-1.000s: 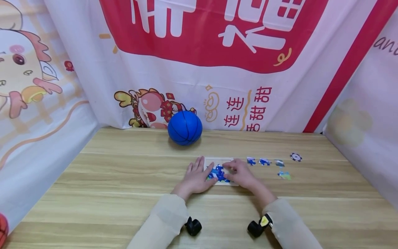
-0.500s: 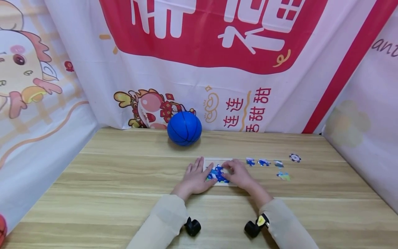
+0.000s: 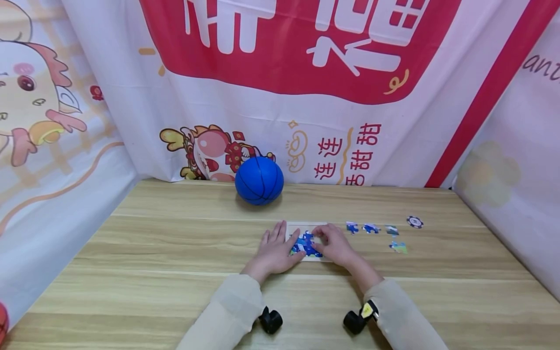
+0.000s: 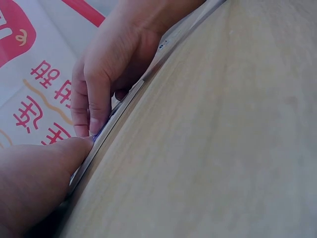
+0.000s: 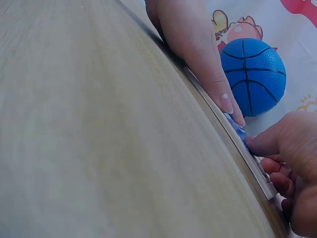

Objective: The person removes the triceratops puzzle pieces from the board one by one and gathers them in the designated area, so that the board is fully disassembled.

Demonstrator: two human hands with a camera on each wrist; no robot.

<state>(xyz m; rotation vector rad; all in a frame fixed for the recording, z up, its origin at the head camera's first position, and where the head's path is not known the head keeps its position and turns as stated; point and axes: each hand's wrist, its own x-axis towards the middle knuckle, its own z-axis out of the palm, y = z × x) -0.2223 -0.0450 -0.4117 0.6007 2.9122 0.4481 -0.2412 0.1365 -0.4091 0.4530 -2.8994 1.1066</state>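
Observation:
A small jigsaw puzzle in a pale tray frame (image 3: 318,259) lies on the table, its joined blue pieces (image 3: 308,240) partly covered by both hands. My left hand (image 3: 274,249) rests flat across the frame's left side, fingers spread and straight, thumb pressing the lower pieces. From the right, my right hand (image 3: 338,244) reaches in with curled fingers. Its thumb and index fingertip pinch at a puzzle piece (image 5: 239,130) on the right edge of the joined part; the fingers hide much of that piece. In the left wrist view the two hands meet at the puzzle's edge.
Loose puzzle pieces (image 3: 371,228) lie right of the frame, one (image 3: 398,247) nearer than the others. Beyond them is a round black-and-white chip (image 3: 415,222). A blue mini basketball (image 3: 260,180) stands near the back curtain, and a red ball (image 3: 3,321) shows at the left edge.
The right hand has shifted slightly left over the puzzle, its thumb and index finger closer on the pieces. The left hand stays in place.

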